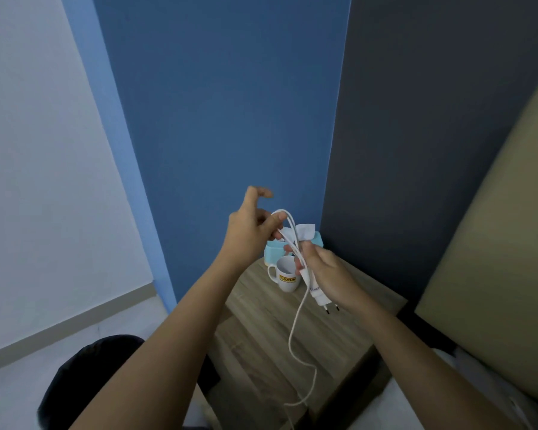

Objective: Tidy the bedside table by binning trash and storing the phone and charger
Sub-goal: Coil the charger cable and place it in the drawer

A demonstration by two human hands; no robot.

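Above the wooden bedside table, my right hand grips a white charger plug, its two pins pointing down and to the right. My left hand pinches a loop of the white charger cable at its top. The rest of the cable hangs down in a loose curve past the table's front edge. No phone shows in the head view.
A white mug with a yellow logo stands at the back of the table. A light blue tissue box sits behind it against the blue wall. A beige headboard rises on the right, with pale floor on the left.
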